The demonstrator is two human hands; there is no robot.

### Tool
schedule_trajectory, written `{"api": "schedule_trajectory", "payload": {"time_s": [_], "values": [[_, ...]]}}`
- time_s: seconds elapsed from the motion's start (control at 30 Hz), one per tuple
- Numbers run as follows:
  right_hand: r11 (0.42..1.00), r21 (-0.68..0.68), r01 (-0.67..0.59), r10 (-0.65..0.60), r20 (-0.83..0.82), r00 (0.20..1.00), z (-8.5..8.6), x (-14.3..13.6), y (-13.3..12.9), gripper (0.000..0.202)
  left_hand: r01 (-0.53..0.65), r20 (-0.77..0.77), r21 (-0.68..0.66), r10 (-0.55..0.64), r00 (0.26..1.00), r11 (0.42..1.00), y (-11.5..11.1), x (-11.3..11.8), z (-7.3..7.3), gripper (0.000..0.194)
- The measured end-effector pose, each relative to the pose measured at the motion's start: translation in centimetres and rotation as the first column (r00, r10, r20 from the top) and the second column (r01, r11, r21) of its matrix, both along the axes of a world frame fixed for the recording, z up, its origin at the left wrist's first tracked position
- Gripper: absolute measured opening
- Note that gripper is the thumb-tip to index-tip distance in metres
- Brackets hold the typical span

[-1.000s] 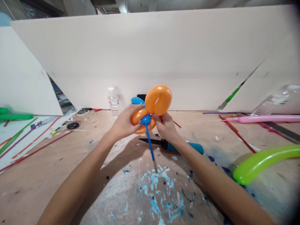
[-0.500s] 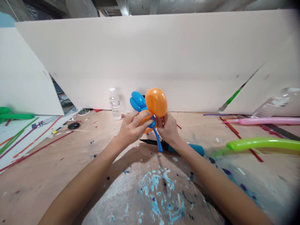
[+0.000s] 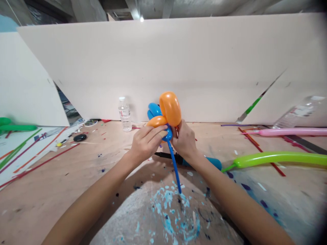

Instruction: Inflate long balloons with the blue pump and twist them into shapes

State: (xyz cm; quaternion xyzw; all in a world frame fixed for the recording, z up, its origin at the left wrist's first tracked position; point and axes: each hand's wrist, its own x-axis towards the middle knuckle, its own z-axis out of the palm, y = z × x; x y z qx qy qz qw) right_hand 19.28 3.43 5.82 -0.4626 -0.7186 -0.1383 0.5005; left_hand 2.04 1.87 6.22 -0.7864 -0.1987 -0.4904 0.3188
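Observation:
Between my hands is a twisted balloon figure of orange balloon (image 3: 170,108) loops and blue balloon (image 3: 154,110) lobes, raised above the table. My left hand (image 3: 146,141) is closed on its left side, fingers over the small blue bubble and below an orange loop. On the right, my right hand (image 3: 186,139) pinches the figure under the big orange loop; its fingertips are partly hidden. A thin uninflated blue tail (image 3: 175,166) hangs down toward me. Behind the tail and my right wrist lies a balloon pump (image 3: 214,163) with a teal body and black nozzle.
A white board (image 3: 217,68) stands across the back. Before it are a water bottle (image 3: 125,114) and, far right, a tilted bottle (image 3: 297,114). Green balloon (image 3: 278,157) and pink balloon (image 3: 293,132) lie at right. A black disc (image 3: 80,137) and paper strips lie left on the paint-spotted table (image 3: 63,197).
The balloon figure has turned in my hands, and its blue lobes have shifted right. The blue tail hangs longer and lower. At right, the green balloon's tip has moved left.

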Motion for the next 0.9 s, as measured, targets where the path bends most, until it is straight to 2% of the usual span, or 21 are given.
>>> {"api": "schedule_trajectory", "payload": {"time_s": [0.17, 0.27, 0.37, 0.47, 0.57, 0.63, 0.67, 0.73, 0.77, 0.83, 0.87, 0.9], "values": [[0.999, -0.029, 0.02, -0.021, -0.005, 1.0, 0.2, 0.6, 0.2, 0.014, 0.131, 0.029, -0.085, -0.129, 0.991, 0.988, -0.5, 0.5, 0.0, 0.027], [0.999, -0.038, -0.001, 0.0, -0.048, 0.999, 0.0, 1.1, 0.8, 0.013, 0.277, 0.066, -0.146, -0.27, 0.961, 0.95, -1.2, 0.9, 0.2, 0.027], [0.997, -0.057, -0.044, 0.035, -0.16, 0.987, -0.2, 1.8, 1.7, 0.012, 0.391, 0.044, -0.151, -0.389, 0.92, 0.908, -2.1, 1.5, 0.5, 0.028], [0.987, -0.08, -0.14, 0.111, -0.294, 0.949, -0.1, 2.5, 2.3, 0.013, 0.423, 0.003, -0.193, -0.43, 0.903, 0.886, -2.4, 1.9, 0.4, 0.033], [0.98, -0.001, -0.197, 0.183, -0.354, 0.917, 0.0, 3.1, 2.6, 0.012, 0.44, 0.012, -0.341, -0.464, 0.886, 0.831, -2.0, 1.9, 0.0, 0.04], [0.978, 0.07, -0.194, 0.207, -0.329, 0.921, -0.1, 3.3, 2.7, 0.009, 0.502, 0.184, -0.46, -0.474, 0.861, 0.732, -1.5, 1.8, -0.2, 0.038], [0.978, 0.096, -0.187, 0.208, -0.307, 0.929, -0.1, 3.3, 2.7, 0.008, 0.544, 0.326, -0.524, -0.436, 0.839, 0.655, -1.2, 1.8, -0.3, 0.034], [0.975, 0.137, -0.175, 0.206, -0.253, 0.945, -0.4, 3.2, 2.7, 0.01, 0.617, 0.586, -0.636, -0.231, 0.777, 0.463, -0.9, 1.8, 0.0, 0.025], [0.973, 0.153, -0.172, 0.204, -0.229, 0.952, -0.5, 3.0, 2.6, 0.011, 0.634, 0.645, -0.685, -0.104, 0.757, 0.36, -0.8, 1.8, 0.2, 0.025], [0.967, 0.171, -0.187, 0.218, -0.19, 0.957, -0.6, 2.4, 2.4, 0.013, 0.618, 0.639, -0.762, 0.078, 0.765, 0.193, -0.7, 1.8, 0.8, 0.035], [0.964, 0.168, -0.207, 0.236, -0.175, 0.956, -0.7, 2.1, 2.2, 0.013, 0.592, 0.61, -0.791, 0.128, 0.782, 0.154, -0.7, 1.8, 1.1, 0.041], [0.959, 0.158, -0.234, 0.259, -0.166, 0.952, -0.7, 1.7, 2.0, 0.013, 0.568, 0.585, -0.811, 0.157, 0.796, 0.144, -0.7, 1.6, 1.4, 0.044]]}}
